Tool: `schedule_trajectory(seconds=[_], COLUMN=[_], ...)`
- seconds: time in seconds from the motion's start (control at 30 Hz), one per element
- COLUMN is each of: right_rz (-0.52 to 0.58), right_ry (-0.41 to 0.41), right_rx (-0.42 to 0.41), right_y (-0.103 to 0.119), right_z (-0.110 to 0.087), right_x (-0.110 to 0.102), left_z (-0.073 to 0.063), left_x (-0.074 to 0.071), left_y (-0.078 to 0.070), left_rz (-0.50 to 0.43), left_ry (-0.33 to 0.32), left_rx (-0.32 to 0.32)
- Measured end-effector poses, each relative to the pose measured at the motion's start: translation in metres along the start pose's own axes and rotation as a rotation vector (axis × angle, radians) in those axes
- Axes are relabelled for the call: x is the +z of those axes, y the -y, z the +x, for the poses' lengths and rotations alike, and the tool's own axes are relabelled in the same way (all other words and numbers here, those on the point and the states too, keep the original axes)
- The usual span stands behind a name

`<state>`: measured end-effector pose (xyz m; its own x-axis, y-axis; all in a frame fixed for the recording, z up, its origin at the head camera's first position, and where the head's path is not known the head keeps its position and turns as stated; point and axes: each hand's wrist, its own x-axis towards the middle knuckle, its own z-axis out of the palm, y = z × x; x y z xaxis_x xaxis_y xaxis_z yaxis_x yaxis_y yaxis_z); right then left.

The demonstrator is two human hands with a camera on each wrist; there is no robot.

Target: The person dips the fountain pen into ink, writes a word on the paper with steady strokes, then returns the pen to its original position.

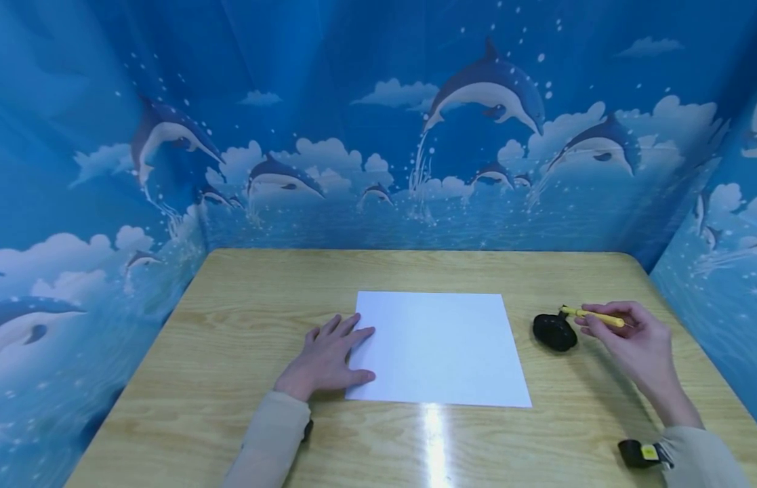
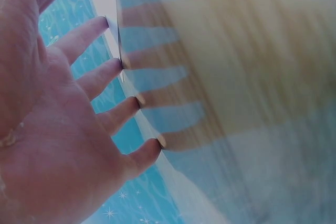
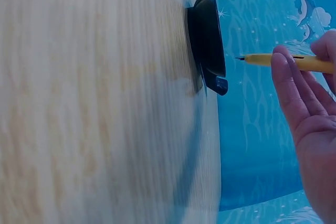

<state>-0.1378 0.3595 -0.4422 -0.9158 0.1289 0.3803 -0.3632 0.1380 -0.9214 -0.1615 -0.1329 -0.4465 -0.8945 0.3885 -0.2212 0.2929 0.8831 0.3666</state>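
My right hand (image 1: 645, 349) pinches a slim yellow writing brush (image 1: 572, 312) between thumb and fingers. Its dark pointed tip shows in the right wrist view, where the yellow shaft (image 3: 258, 60) lies roughly level. A small round black ink dish (image 1: 555, 333) with a short spout stands on the table; the brush tip is above it, close to the spout end. With fingers spread, my left hand (image 1: 325, 359) rests at the left edge of a blank white sheet of paper (image 1: 442, 349). In the left wrist view its fingertips (image 2: 149, 148) press at the paper's edge.
The wooden table (image 1: 262, 285) carries the sheet in its middle and the dish to the right of it. A blue curtain with dolphins (image 1: 354, 217) hangs along the back and both sides. A black wrist device (image 1: 637, 454) is strapped near the right sleeve.
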Motion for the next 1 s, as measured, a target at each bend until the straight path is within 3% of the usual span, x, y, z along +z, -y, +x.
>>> schedule_trajectory(seconds=[0.1,0.23,0.33,0.47,0.63,0.77,1.0], right_rz=[-0.049,-0.293,-0.405,-0.393,-0.456,-0.447,-0.405], right_ry=[-0.014,-0.048,-0.039,-0.027,-0.035,0.006,0.097], right_rx=[0.006,0.067,0.109,0.121,0.077,0.070,0.129], right_y=[0.0005,0.0029,0.0042,0.0038,0.0018,-0.0004,-0.0040], right_z=[-0.0005,-0.0015,-0.0022,-0.0029,-0.0041,-0.0049,-0.0037], right_x=[0.0000,0.0000,-0.0003,-0.0008,-0.0002,-0.0010,-0.0017], left_z=[-0.0004,0.0003,0.0005,0.0002,0.0005,0.0000,0.0000], left_x=[0.0002,0.0002,0.0000,0.0002,0.0010,0.0009,-0.0001], left_y=[0.0002,0.0006,0.0007,0.0005,0.0000,-0.0002,-0.0008], left_rz=[-0.003,-0.005,-0.004,-0.006,-0.005,-0.005,-0.009], left_ry=[0.001,-0.001,-0.001,0.002,0.006,0.010,0.009], left_rx=[-0.001,-0.002,-0.001,0.003,-0.004,-0.009,-0.010])
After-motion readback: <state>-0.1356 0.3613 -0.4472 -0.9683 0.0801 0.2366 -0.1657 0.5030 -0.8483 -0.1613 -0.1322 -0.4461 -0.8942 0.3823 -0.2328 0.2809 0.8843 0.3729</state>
